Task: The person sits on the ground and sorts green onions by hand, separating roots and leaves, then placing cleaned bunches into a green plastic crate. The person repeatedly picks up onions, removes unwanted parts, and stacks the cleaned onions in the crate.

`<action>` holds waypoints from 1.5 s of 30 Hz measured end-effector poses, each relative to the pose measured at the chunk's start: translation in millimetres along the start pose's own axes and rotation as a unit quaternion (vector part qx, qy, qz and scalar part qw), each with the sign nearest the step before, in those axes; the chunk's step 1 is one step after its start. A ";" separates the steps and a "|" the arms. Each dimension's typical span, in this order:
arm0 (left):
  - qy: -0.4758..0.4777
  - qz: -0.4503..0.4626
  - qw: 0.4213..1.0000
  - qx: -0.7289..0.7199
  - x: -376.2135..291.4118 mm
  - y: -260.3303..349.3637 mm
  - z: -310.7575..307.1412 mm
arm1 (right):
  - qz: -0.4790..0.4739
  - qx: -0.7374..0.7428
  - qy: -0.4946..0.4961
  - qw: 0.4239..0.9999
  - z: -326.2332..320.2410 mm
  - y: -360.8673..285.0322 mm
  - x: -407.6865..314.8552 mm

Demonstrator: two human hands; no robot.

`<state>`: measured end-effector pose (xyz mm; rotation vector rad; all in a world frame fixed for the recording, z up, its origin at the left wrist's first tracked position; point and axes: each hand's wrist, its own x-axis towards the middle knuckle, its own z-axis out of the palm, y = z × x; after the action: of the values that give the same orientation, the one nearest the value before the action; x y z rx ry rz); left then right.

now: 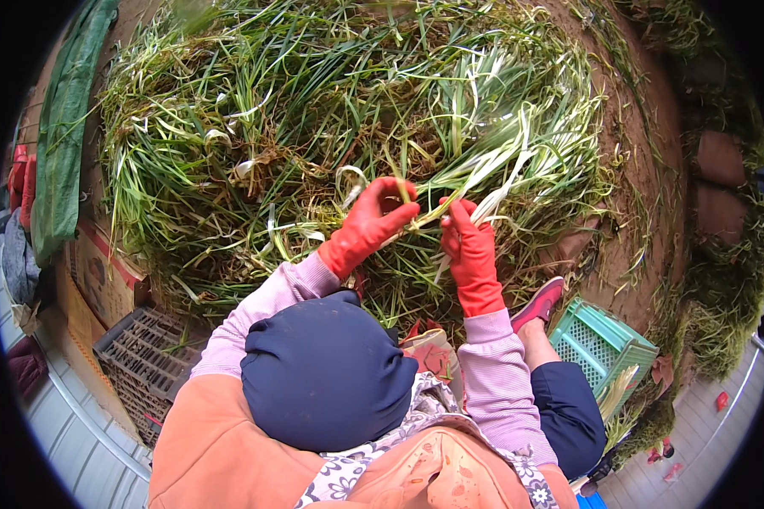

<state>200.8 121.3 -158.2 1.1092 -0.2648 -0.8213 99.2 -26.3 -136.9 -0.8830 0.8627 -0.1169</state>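
My right hand [471,257], in a red rubber glove, grips a small bunch of pale, long-leaved stalks [503,184] that look like garlic chives. The leaves fan out to the upper right, and the thin stem ends [428,219] point towards my left hand [372,223]. That hand is also red-gloved, with thumb and forefinger curled close together around a thin yellowish leaf [402,184], slightly blurred. Its thumb lies beside the stem ends. Beneath both hands spreads a large heap of green and yellowed stalks [331,83], with brown roots showing among them.
A dark slatted plastic crate [146,350] stands at left by a cardboard box [99,273]. Green sheeting [70,127] hangs at upper left. To the right, a turquoise plastic crate [595,343] lies beside my shoe [541,302]. Bricks [721,159] and plant scraps edge the far right.
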 end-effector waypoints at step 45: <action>-0.012 -0.039 0.821 0.570 -13.1 34.7 -93.1 | -0.225 0.152 0.227 0.935 -90.1 -94.3 -6.1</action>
<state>260.7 201.2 -167.3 2.2454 -0.8000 -0.7259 54.9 -141.9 -95.3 -0.7548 1.0192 -0.8619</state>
